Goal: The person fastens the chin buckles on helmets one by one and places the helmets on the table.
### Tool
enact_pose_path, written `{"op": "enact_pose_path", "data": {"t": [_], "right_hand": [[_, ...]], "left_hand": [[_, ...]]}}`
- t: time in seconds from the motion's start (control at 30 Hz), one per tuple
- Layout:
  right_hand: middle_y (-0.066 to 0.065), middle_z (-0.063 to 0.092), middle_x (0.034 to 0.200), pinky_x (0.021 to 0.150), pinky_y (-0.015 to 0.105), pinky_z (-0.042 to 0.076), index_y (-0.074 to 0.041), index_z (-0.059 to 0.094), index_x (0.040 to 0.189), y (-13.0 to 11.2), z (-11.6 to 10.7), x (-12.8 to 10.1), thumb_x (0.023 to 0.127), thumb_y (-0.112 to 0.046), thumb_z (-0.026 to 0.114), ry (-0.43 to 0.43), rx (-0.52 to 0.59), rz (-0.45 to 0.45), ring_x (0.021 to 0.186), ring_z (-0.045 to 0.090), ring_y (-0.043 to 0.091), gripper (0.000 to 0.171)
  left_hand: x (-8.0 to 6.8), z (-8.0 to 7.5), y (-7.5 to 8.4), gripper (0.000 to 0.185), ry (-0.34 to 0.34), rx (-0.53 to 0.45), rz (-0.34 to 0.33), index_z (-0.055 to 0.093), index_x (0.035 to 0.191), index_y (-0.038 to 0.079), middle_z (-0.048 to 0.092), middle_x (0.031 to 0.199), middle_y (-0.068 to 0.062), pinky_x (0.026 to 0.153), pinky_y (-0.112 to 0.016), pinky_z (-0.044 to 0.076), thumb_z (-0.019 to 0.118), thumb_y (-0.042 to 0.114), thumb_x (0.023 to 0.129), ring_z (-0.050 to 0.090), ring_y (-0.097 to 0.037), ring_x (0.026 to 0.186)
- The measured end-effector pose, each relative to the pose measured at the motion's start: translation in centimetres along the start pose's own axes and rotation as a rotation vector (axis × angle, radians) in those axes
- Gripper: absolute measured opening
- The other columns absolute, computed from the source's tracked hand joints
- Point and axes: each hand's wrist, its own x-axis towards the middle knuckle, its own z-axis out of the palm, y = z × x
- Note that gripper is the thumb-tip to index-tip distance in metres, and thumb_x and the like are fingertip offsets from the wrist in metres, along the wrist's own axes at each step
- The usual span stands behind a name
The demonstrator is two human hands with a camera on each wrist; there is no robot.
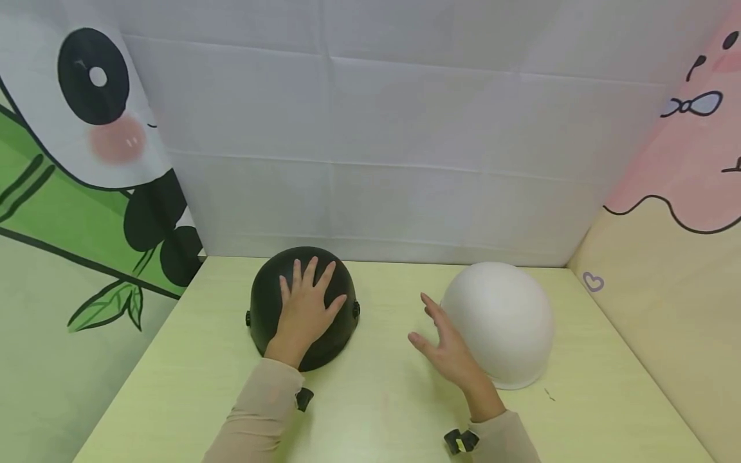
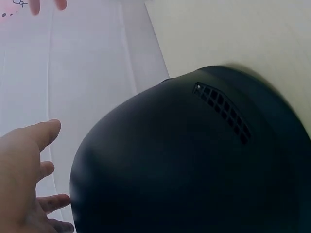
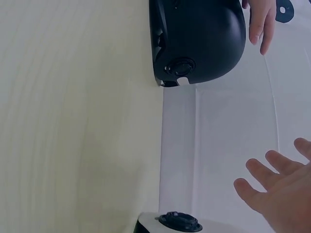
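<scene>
Left hand hanging over black helmet, right hand hanging just beside white helmet.

Black helmet is sitting crown up toward the table's far left corner, its vent showing in the left wrist view; white helmet is sitting crown up toward the far right corner. Left fingers are spreading wide over the black shell, gripping nothing; can't tell if they are touching it. Right fingers are extending, thumb standing apart, near the white helmet's left side, also gripping nothing; contact unclear. White backdrop is rising behind the table's far edge.
</scene>
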Motion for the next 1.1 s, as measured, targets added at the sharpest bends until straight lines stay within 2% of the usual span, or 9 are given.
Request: {"op": "enact_pose_path", "data": {"t": [0.1,0.2,0.27,0.5,0.87,1.1], "right_hand": [[0.001,0.028,0.142,0.094,0.055,0.027,-0.029,0.021,0.143,-0.1,0.6,0.2,0.086,-0.038,0.060,-0.015,0.039,0.019,0.127,0.030,0.023,0.069],[0.002,0.028,0.143,0.095,0.053,0.027,-0.028,0.021,0.144,-0.3,1.4,0.4,0.087,-0.035,0.060,-0.032,0.059,0.023,0.127,0.030,0.022,0.069],[0.005,0.027,0.143,0.096,0.052,0.026,-0.024,0.021,0.144,-0.6,1.9,0.5,0.088,-0.030,0.060,-0.043,0.078,0.021,0.127,0.030,0.025,0.069],[0.014,0.027,0.142,0.097,0.052,0.026,-0.008,0.023,0.143,-4.4,2.6,0.4,0.088,-0.019,0.060,-0.064,0.154,0.032,0.126,0.030,0.033,0.067],[0.011,0.028,0.142,0.097,0.050,0.027,-0.013,0.025,0.142,-4.7,4.8,0.9,0.088,-0.021,0.060,-0.052,0.214,0.058,0.126,0.031,0.031,0.064],[0.013,0.029,0.141,0.097,0.051,0.026,-0.013,0.026,0.142,-4.6,6.2,1.5,0.088,-0.020,0.060,-0.056,0.248,0.057,0.125,0.031,0.033,0.064]], "left_hand": [[0.0,-0.1,-0.4,0.068,-0.005,0.001,-0.014,0.029,0.142,0.021,0.019,0.145,-0.016,0.096,-0.063,0.003,0.052,0.051,0.086,0.003,-0.041,0.131],[0.0,-0.2,-0.9,0.068,-0.010,-0.002,-0.031,0.029,0.142,0.020,0.019,0.145,-0.016,0.096,-0.063,0.001,0.053,0.051,0.086,0.003,-0.042,0.131],[0.0,-0.3,-1.2,0.069,-0.019,-0.001,-0.044,0.028,0.143,0.021,0.018,0.145,-0.016,0.096,-0.063,0.000,0.051,0.052,0.086,0.001,-0.042,0.131],[-0.1,-0.7,-1.9,0.070,-0.036,-0.017,-0.078,0.027,0.143,0.021,0.017,0.146,-0.016,0.095,-0.064,-0.001,0.048,0.055,0.086,0.001,-0.042,0.131],[-0.2,-0.9,-2.7,0.072,-0.032,-0.030,-0.110,0.027,0.144,0.022,0.017,0.145,-0.017,0.094,-0.066,0.001,0.047,0.057,0.085,0.002,-0.044,0.130],[-0.1,-1.0,-3.1,0.072,-0.023,-0.028,-0.127,0.029,0.143,0.020,0.018,0.145,-0.018,0.093,-0.067,0.002,0.051,0.056,0.084,0.003,-0.045,0.129]]}}
